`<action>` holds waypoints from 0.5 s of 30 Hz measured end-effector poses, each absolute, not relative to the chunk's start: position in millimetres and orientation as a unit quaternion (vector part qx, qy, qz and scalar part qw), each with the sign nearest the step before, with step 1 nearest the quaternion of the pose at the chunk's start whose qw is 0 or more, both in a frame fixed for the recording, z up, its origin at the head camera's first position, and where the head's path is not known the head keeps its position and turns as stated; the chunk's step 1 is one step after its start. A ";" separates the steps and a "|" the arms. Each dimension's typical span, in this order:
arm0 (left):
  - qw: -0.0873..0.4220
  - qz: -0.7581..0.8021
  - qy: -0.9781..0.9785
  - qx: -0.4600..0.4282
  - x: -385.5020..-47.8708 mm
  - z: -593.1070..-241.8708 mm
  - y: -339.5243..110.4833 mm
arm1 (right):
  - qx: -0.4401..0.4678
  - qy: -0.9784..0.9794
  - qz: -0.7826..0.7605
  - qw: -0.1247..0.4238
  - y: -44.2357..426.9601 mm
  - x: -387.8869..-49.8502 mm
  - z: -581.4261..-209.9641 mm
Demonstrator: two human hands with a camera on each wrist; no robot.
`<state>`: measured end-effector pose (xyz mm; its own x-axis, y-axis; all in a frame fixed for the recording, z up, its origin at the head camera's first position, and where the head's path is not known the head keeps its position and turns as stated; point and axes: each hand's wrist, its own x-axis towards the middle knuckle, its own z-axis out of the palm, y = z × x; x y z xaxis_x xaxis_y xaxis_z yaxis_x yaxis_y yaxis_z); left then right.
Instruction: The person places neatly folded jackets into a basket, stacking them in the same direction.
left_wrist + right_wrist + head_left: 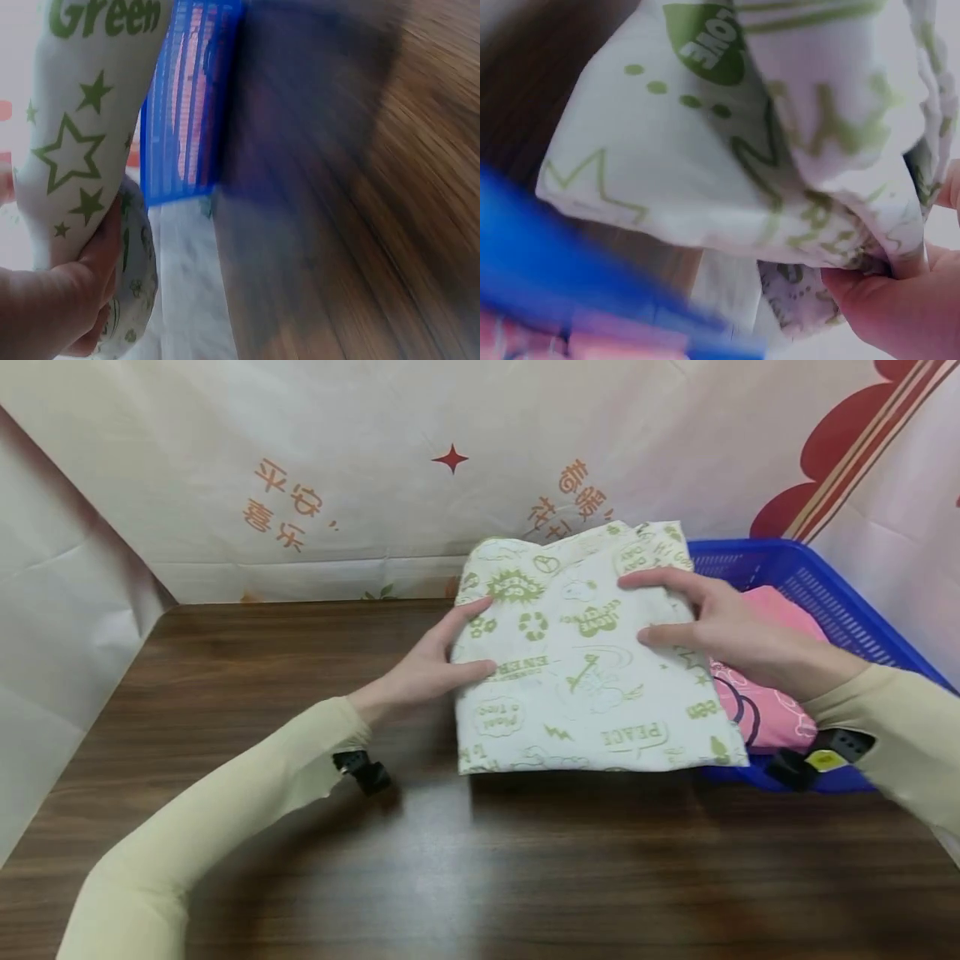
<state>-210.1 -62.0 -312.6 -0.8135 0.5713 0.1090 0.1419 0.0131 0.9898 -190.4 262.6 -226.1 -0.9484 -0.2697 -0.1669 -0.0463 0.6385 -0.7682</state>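
Note:
A folded white cloth with green printed words and drawings [577, 693] is held up off the table between both hands, at the middle right of the head view. My left hand [420, 675] grips its left edge, thumb on the upper face and the other fingers partly out of sight. On the opposite side, my right hand [738, 625] pinches the right part of the cloth. In the left wrist view a thick fold of the cloth [75, 142] passes through the hand. Loose layers of the cloth [660, 172] hang beside the thumb in the right wrist view.
A blue plastic basket [877, 610] stands on the right of the brown wooden table [300, 860], partly behind the right arm. Inside it lies a pink cloth item [783, 610] with dark lines. A white printed sheet [375, 460] hangs behind the table.

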 end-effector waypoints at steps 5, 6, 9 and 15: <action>0.111 0.628 0.719 0.275 -216.7 -309.6 -24.1 | -0.082 0.927 -0.348 0.115 302.5 -192.1 -218.2; 0.102 0.626 0.721 0.278 -217.4 -307.9 -16.5 | -0.081 0.928 -0.347 0.112 309.9 -193.3 -217.0; 0.091 0.645 0.706 0.280 -218.1 -302.4 5.7 | -0.068 0.936 -0.331 0.096 330.0 -197.6 -213.7; 0.104 0.665 0.696 0.251 -223.7 -295.8 45.0 | -0.046 0.936 -0.333 0.100 366.4 -208.5 -212.2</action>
